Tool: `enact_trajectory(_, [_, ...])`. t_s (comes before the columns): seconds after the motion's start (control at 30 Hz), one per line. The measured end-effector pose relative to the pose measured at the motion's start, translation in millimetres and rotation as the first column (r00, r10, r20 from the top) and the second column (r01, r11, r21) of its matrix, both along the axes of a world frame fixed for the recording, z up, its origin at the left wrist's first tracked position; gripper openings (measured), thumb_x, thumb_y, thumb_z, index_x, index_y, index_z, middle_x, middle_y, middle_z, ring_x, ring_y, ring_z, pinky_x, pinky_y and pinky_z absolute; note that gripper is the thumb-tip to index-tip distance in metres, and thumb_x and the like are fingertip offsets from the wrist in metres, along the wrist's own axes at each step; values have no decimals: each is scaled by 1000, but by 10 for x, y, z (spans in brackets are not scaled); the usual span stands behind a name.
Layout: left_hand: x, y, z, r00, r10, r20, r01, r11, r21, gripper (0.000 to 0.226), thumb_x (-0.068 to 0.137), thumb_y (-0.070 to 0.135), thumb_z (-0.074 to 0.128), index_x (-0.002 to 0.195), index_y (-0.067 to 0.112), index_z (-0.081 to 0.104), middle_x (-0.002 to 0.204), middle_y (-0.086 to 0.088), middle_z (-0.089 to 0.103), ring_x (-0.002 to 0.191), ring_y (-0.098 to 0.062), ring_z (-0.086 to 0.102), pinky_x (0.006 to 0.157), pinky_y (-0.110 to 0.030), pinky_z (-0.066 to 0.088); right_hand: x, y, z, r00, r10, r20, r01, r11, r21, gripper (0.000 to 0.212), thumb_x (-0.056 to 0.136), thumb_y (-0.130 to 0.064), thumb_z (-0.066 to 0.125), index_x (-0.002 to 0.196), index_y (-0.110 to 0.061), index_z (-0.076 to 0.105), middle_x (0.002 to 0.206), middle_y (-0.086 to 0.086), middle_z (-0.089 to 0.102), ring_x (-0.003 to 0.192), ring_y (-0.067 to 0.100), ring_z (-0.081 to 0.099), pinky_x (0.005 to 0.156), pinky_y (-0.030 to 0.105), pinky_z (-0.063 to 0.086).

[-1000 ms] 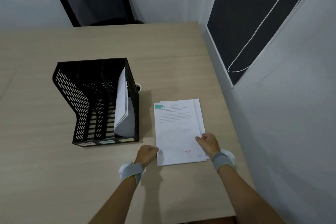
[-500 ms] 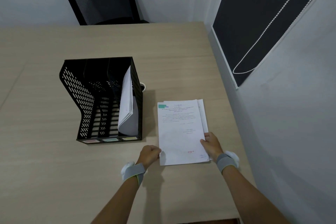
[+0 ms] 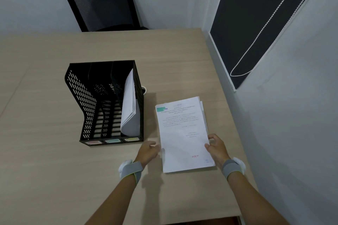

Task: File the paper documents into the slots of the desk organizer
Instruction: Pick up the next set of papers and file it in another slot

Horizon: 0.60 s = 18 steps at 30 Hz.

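Observation:
A stack of white printed paper documents (image 3: 182, 133) lies flat on the desk, right of the black mesh desk organizer (image 3: 86, 104). The organizer has three slots with pink, blue and yellow labels. Its right slot holds a bundle of curved white sheets (image 3: 129, 104); the other two look empty. My right hand (image 3: 216, 147) grips the stack's right edge, with the thumb on top of the paper. At the stack's left edge is my left hand (image 3: 148, 153), fingers spread and touching it. Both wrists wear grey straps.
The light wooden desk (image 3: 54, 179) meets a grey wall on the right, below a dark window blind with a bead chain (image 3: 263, 29). A black mesh chair (image 3: 104, 5) stands behind the far edge. A small white round object (image 3: 144, 90) sits behind the organizer.
My left hand has opened from a fist at the stack's left edge. My right hand has slid from on top of the paper to grip its right edge.

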<state>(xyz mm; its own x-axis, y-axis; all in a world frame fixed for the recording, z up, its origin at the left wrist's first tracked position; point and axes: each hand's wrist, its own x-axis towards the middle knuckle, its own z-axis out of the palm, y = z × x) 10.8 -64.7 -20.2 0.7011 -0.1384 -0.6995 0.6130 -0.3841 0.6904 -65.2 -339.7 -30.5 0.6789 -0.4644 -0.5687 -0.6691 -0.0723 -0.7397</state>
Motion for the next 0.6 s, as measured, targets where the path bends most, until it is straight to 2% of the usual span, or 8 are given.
enact_trajectory(0.07, [5, 19, 104, 999, 20, 42, -18, 999, -41, 54, 95, 22, 65, 142, 1, 45, 98, -18, 66, 87, -27, 61, 90, -43, 53, -81, 0, 23, 999, 6, 34, -8, 999, 36, 17, 94, 7, 52, 101, -7, 58, 86, 7, 75, 74, 26, 68, 73, 35, 55])
enact_trajectory(0.13, [10, 34, 236, 995, 27, 92, -18, 995, -103, 58, 95, 25, 66, 144, 4, 44, 104, -16, 67, 88, -25, 62, 87, -42, 53, -156, 13, 71, 998, 3, 63, -8, 997, 71, 17, 95, 6, 53, 103, -8, 58, 86, 8, 78, 76, 26, 71, 73, 35, 56])
enact_trajectory(0.23, [12, 89, 421, 991, 25, 133, 4, 978, -210, 52, 95, 26, 67, 139, 4, 51, 125, -14, 69, 107, -28, 69, 96, -45, 57, -233, 70, 179, 994, 13, 112, -28, 990, 135, 16, 98, 5, 53, 106, -8, 57, 93, 10, 81, 79, 26, 74, 71, 34, 59])
enact_trajectory(0.33, [23, 125, 538, 992, 6, 123, 34, 949, -314, 39, 96, 22, 65, 132, 8, 63, 124, -9, 74, 111, -30, 72, 88, -41, 62, -262, 111, 240, 990, 48, 135, -70, 983, 169, 17, 99, 3, 54, 102, -13, 57, 92, 9, 82, 79, 25, 74, 71, 36, 60])
enact_trajectory(0.4, [15, 178, 607, 985, -7, 175, 63, 947, -316, 33, 96, 18, 64, 129, 10, 66, 120, -8, 76, 107, -29, 74, 80, -36, 64, -278, 145, 269, 987, 65, 146, -90, 981, 173, 15, 99, 3, 54, 104, -11, 57, 95, 11, 82, 81, 26, 75, 75, 39, 61])
enact_trajectory(0.47, [1, 263, 668, 971, 2, 241, 71, 952, -297, 32, 96, 14, 64, 127, 9, 67, 116, -8, 78, 104, -29, 75, 77, -35, 64, -283, 205, 312, 984, 84, 160, -111, 979, 169, 13, 99, 2, 55, 107, -8, 57, 94, 10, 82, 81, 24, 76, 72, 37, 62])
enact_trajectory(0.53, [-10, 365, 729, 949, 15, 316, 76, 959, -272, 31, 96, 11, 64, 127, 6, 67, 116, -12, 77, 105, -31, 74, 79, -39, 64, -251, 307, 356, 980, 109, 169, -136, 978, 157, 12, 99, 1, 56, 106, -8, 56, 92, 7, 82, 81, 22, 76, 68, 34, 62])
enact_trajectory(0.6, [-9, 445, 769, 918, 30, 396, 71, 969, -237, 31, 96, 6, 63, 126, 2, 67, 119, -17, 74, 108, -35, 72, 85, -50, 62, -194, 403, 387, 976, 128, 178, -156, 976, 154, 11, 98, 1, 57, 104, -9, 56, 91, 6, 82, 81, 20, 75, 69, 35, 60])
